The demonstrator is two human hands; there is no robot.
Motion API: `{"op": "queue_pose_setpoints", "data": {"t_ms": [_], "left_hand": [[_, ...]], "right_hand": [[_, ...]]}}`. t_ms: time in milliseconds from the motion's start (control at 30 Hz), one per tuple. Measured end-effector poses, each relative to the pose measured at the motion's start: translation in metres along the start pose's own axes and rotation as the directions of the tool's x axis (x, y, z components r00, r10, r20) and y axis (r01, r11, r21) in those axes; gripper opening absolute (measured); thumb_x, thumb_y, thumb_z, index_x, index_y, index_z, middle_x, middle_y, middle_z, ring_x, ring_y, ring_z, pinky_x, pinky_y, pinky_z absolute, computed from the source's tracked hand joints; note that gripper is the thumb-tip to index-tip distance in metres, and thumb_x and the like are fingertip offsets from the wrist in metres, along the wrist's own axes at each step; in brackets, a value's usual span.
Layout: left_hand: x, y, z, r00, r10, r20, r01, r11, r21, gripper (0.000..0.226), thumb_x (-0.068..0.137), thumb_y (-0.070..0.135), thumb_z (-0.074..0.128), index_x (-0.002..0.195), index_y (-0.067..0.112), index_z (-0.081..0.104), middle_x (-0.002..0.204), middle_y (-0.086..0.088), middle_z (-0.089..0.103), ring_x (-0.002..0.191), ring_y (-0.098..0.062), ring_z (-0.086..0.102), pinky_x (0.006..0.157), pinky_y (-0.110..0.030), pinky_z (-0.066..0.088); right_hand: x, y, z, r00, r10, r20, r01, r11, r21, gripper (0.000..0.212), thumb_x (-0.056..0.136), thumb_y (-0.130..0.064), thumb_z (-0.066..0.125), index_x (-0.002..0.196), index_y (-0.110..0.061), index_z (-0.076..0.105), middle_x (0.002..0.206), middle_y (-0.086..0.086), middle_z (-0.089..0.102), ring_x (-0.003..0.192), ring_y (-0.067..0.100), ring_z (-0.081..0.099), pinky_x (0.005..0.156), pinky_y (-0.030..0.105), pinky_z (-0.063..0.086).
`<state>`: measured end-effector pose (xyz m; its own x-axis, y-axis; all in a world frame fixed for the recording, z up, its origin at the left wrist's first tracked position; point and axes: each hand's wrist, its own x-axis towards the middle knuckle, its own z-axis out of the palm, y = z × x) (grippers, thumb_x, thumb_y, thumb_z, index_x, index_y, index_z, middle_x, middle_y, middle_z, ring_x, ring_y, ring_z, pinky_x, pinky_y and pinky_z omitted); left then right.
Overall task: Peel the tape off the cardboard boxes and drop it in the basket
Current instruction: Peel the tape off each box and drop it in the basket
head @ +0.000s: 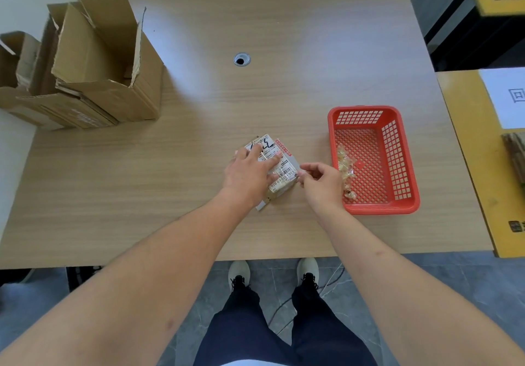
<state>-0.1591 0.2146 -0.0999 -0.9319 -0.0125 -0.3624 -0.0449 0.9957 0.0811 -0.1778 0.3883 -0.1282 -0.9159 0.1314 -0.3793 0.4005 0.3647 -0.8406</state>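
wooden table [255, 10]: left hand [248, 174] flat on small box [279, 167]; right hand [322, 179] pinches its edge beside red basket [409, 167].

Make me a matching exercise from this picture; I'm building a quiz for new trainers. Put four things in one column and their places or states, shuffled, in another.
Things:
1. left hand
2. right hand
3. crumpled tape
4. opened boxes

Places or states:
A. lying inside the red basket
B. standing at the far left of the table
C. pressing flat on the small box
D. pinching at the small box's right edge

Pairs: 1-C, 2-D, 3-A, 4-B
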Motion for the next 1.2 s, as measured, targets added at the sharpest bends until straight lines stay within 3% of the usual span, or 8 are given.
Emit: {"op": "queue_pose_setpoints", "data": {"t_ms": [233, 333, 400, 467, 600, 767, 1033, 1200], "left_hand": [[-0.002, 0.003, 0.004, 0.999, -0.004, -0.044, 0.005, 1.0, 0.025, 0.052, 0.106, 0.054, 0.036, 0.157, 0.046, 0.026, 0.164, -0.005, 0.02, 0.145, -0.036, 0.026, 0.122, -0.048, 0.024], [-0.005, 0.002, 0.008, 0.998, -0.013, -0.055, 0.013, 1.0, -0.006, 0.052, 0.106, 0.054, 0.034, 0.157, 0.048, 0.023, 0.166, -0.004, 0.017, 0.146, -0.032, 0.022, 0.124, -0.047, 0.019], [-0.005, 0.0, 0.01, 0.999, -0.004, -0.053, 0.003, 1.0, -0.012, 0.052, 0.106, 0.055, 0.033, 0.157, 0.048, 0.022, 0.166, -0.004, 0.016, 0.147, -0.031, 0.02, 0.124, -0.047, 0.017], [-0.006, -0.003, 0.012, 0.998, 0.007, -0.055, -0.008, 1.0, -0.017, 0.052, 0.106, 0.055, 0.033, 0.157, 0.048, 0.023, 0.167, -0.004, 0.016, 0.147, -0.031, 0.02, 0.124, -0.048, 0.017], [-0.005, -0.005, 0.013, 0.999, 0.0, -0.053, -0.003, 0.999, -0.054, 0.052, 0.106, 0.057, 0.032, 0.156, 0.05, 0.023, 0.167, -0.003, 0.016, 0.149, -0.03, 0.018, 0.124, -0.047, 0.016], [-0.007, -0.009, 0.011, 0.999, 0.007, -0.034, -0.009, 0.997, -0.071, 0.051, 0.106, 0.057, 0.031, 0.156, 0.052, 0.021, 0.168, -0.001, 0.014, 0.15, -0.028, 0.014, 0.124, -0.046, 0.017], [0.002, -0.003, 0.004, 0.991, 0.091, -0.095, -0.081, 0.991, 0.11, 0.053, 0.104, 0.056, 0.038, 0.155, 0.043, 0.029, 0.154, -0.008, 0.034, 0.135, -0.034, 0.036, 0.117, -0.045, 0.021], [0.004, -0.009, 0.006, 0.956, 0.268, -0.119, -0.261, 0.963, 0.071, 0.051, 0.107, 0.04, 0.042, 0.157, 0.042, 0.031, 0.166, -0.009, 0.018, 0.153, -0.031, 0.017, 0.125, -0.044, 0.011]], "right_hand": [[-0.002, -0.019, 0.012, 0.846, 0.516, 0.132, -0.499, 0.683, 0.534, 0.009, 0.095, 0.005, 0.064, 0.092, 0.0, 0.071, 0.072, 0.009, 0.069, 0.054, 0.013, 0.06, 0.063, 0.031, 0.062], [-0.011, -0.02, 0.013, 0.975, 0.216, -0.054, -0.211, 0.973, 0.092, 0.009, 0.096, -0.004, 0.065, 0.094, -0.01, 0.072, 0.083, 0.002, 0.069, 0.066, 0.01, 0.061, 0.071, 0.028, 0.057], [-0.023, -0.017, 0.009, 0.978, -0.21, 0.008, 0.199, 0.914, -0.352, 0.012, 0.095, -0.002, 0.064, 0.093, -0.013, 0.07, 0.091, -0.003, 0.063, 0.077, 0.012, 0.056, 0.066, 0.023, 0.039], [-0.024, -0.012, 0.006, 0.921, -0.377, 0.1, 0.38, 0.81, -0.447, 0.014, 0.093, 0.005, 0.061, 0.097, -0.006, 0.07, 0.098, 0.004, 0.062, 0.084, 0.019, 0.058, 0.07, 0.026, 0.039], [-0.02, -0.011, 0.001, 0.962, -0.259, 0.091, 0.275, 0.915, -0.294, 0.01, 0.096, -0.003, 0.063, 0.096, -0.009, 0.07, 0.099, 0.005, 0.067, 0.093, 0.023, 0.065, 0.086, 0.039, 0.053], [-0.021, -0.004, 0.016, 0.979, 0.204, 0.03, -0.202, 0.925, 0.321, 0.01, 0.099, -0.007, 0.062, 0.097, -0.013, 0.07, 0.1, 0.011, 0.074, 0.077, 0.008, 0.069, 0.09, 0.043, 0.061], [-0.017, 0.007, 0.002, 0.991, -0.111, -0.075, 0.098, 0.982, -0.161, 0.014, 0.095, -0.026, 0.068, 0.105, -0.032, 0.075, 0.096, -0.009, 0.069, 0.077, 0.006, 0.066, 0.082, 0.035, 0.058], [-0.011, 0.008, 0.002, 1.0, -0.006, 0.013, 0.006, 1.0, -0.001, 0.049, 0.092, -0.027, 0.075, 0.139, -0.036, 0.061, 0.098, -0.011, 0.071, 0.084, 0.014, 0.074, 0.084, 0.034, 0.058]]}}
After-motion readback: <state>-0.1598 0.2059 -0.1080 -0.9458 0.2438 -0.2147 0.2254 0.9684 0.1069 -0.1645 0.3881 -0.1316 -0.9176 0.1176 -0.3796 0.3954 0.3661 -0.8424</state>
